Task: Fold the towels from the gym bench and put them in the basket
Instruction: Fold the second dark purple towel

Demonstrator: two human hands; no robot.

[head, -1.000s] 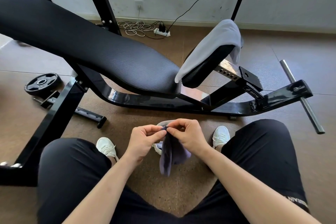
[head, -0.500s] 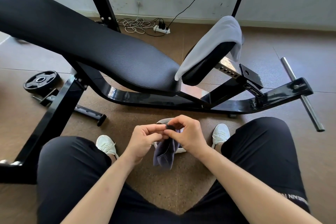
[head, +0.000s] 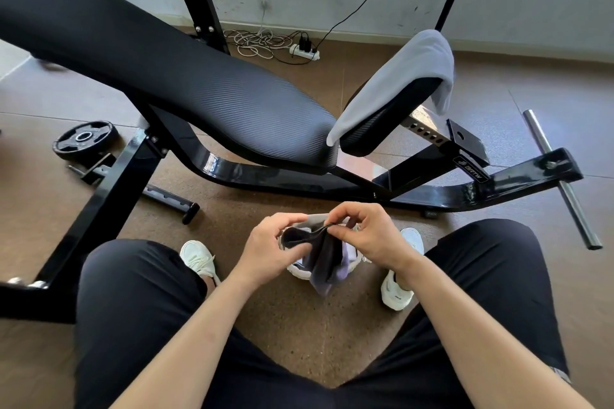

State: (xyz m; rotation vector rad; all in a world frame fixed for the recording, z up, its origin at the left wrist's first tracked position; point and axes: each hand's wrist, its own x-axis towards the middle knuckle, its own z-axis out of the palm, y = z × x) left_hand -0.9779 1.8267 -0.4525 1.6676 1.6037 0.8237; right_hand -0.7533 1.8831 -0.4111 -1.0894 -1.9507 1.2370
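A dark purple-grey towel (head: 324,259) hangs folded between my knees. My left hand (head: 270,251) and my right hand (head: 368,234) both pinch its top edge, a little apart. Right under it stands a small white basket (head: 295,271), mostly hidden by the towel and my hands. A light grey towel (head: 398,80) lies draped over the raised seat pad of the black gym bench (head: 186,86), beyond my hands.
The bench's black steel frame (head: 299,181) runs across the floor in front of my white shoes (head: 197,257). A weight plate (head: 84,138) lies at the left, a steel bar (head: 561,181) at the right. A power strip with cables (head: 304,51) sits by the wall.
My hands have drawn apart along the towel's top edge, which now stretches between them. The towel hangs shorter and lower over the basket than a second ago.
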